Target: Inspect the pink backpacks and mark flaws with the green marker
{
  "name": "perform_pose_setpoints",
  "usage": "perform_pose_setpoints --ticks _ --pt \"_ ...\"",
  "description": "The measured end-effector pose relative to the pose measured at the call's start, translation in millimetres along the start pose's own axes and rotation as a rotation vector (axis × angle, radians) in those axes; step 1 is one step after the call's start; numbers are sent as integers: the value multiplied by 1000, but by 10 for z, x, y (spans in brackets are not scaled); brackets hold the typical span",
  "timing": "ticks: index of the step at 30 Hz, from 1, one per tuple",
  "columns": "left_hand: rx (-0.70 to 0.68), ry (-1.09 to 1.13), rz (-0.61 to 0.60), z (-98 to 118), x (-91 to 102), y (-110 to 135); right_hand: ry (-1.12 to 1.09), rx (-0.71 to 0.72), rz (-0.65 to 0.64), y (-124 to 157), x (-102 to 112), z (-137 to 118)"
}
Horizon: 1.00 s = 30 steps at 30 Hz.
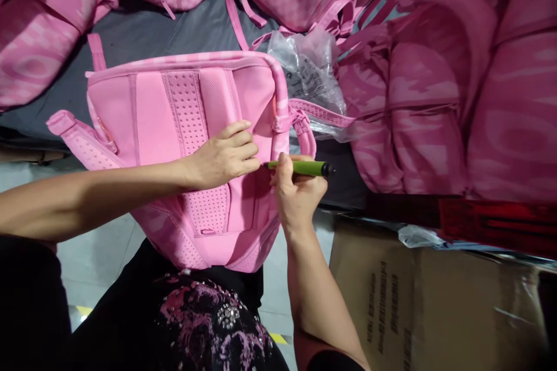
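Note:
A pink backpack (pixel 174 122) lies back-side up, half on the dark table and half over my lap, its padded mesh panels facing me. My left hand (pixel 226 156) rests on the back panel with fingers curled, pressing the fabric near the right edge. My right hand (pixel 296 191) is closed round a green pen-like tool (pixel 300 168) held level. The tool's tip touches the fabric just beside my left fingertips. A pink strap loop (pixel 304 127) of the backpack sits just above the tool.
Several more pink backpacks (pixel 435 98) are piled along the back and right of the dark table (pixel 143 35). A crumpled clear plastic bag (pixel 308 69) lies beside the pack. A cardboard box (pixel 418 301) stands at lower right, a red bar (pixel 491 223) above it.

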<state>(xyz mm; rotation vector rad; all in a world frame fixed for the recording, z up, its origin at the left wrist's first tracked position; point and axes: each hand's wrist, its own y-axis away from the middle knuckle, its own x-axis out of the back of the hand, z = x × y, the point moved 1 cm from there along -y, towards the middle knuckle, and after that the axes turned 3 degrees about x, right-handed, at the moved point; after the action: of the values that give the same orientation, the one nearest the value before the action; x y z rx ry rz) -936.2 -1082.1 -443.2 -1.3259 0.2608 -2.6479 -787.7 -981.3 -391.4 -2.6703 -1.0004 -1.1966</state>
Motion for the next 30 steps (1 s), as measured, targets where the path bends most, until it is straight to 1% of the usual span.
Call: perform_pose_setpoints --ticks 2,7,11,13,15,17,19,20,21,22,24,27,29,30 --pt "-18 -56 -12 -4 -3 -4 -7 -13 -3 -2 6 4" --pt "-8 -135 -153 -2 -9 -29 -26 -8 6 0 12 17" --pt "-23 -165 -139 33 11 -39 7 17 22 4 -8 15" --pt "-38 -175 -152 20 53 -70 -21 9 28 16 -14 25" --pt "-90 -179 -225 -47 120 -138 -48 -4 5 40 -1 47" --pt "-128 -203 -343 -171 203 -235 -49 -17 17 82 45 67" --pt "-95 -235 -463 -300 303 -337 -92 -30 55 140 110 61" --pt "-54 -233 -503 -341 364 -382 -131 -16 57 171 140 39" --pt "-10 -213 -517 -351 438 -420 -169 20 42 202 166 -1" --pt "27 -173 -504 -325 528 -448 -185 86 14 229 188 -61" --pt "72 -73 -420 -159 763 -474 -133 292 -16 273 239 -238" --pt "142 3 -265 274 1219 -443 4 602 43 312 387 -594" --pt "221 33 -193 568 1497 -388 29 731 90 324 530 -811" --pt "276 60 -167 684 1591 -348 24 773 82 328 595 -888"
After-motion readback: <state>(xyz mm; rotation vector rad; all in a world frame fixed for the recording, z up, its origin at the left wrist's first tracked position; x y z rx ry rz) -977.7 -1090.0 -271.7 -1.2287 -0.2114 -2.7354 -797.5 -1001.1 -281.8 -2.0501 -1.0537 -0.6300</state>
